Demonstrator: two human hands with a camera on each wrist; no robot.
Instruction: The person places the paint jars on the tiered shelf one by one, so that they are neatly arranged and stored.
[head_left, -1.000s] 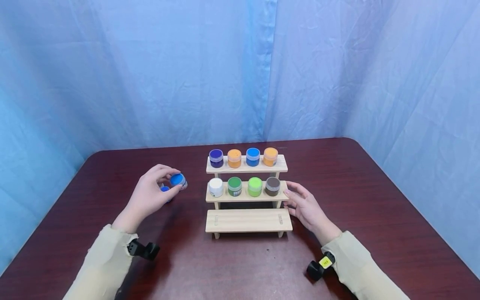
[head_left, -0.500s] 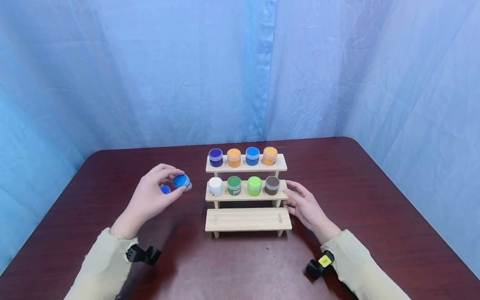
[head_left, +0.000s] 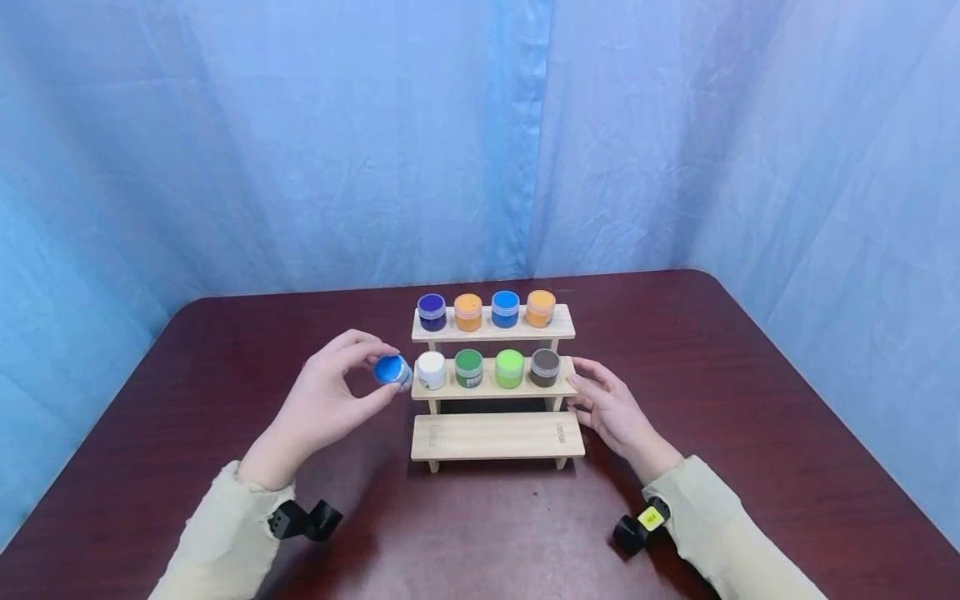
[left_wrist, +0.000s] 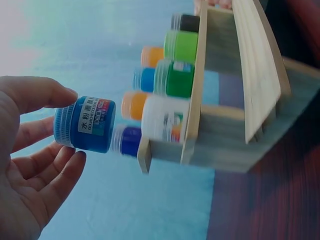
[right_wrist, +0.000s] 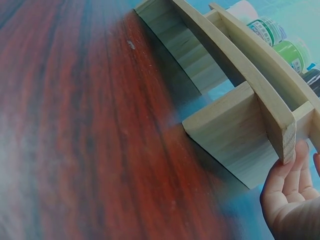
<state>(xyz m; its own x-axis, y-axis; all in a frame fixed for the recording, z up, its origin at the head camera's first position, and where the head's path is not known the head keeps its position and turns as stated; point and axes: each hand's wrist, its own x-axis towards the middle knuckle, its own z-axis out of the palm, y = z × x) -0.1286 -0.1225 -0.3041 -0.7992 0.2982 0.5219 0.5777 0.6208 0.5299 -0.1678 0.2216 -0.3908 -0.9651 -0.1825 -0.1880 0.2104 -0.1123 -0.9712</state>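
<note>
My left hand [head_left: 327,393] pinches a blue paint jar [head_left: 391,370] by its lid, thumb on one side and fingers on the other. In the left wrist view this blue jar [left_wrist: 91,124] shows a printed label and is held clear of the rack. Right beside it stands a three-step wooden rack [head_left: 498,437]. A white jar [head_left: 431,372], dark green jar [head_left: 468,369], light green jar [head_left: 509,370] and dark brown jar [head_left: 544,368] line the middle step. My right hand [head_left: 613,415] grips the right end of the rack, fingertips at the middle step.
The top step carries a purple-blue jar [head_left: 432,312], two orange jars [head_left: 468,313] and another blue jar [head_left: 506,310]. Bare wood shows on the lowest step. A dark reddish table [head_left: 480,533] lies below, with blue curtains [head_left: 360,150] behind it.
My left hand has carried the blue jar rightward to the left end of the middle step. A second blue jar by that hand earlier is now hidden. My right hand stays put.
</note>
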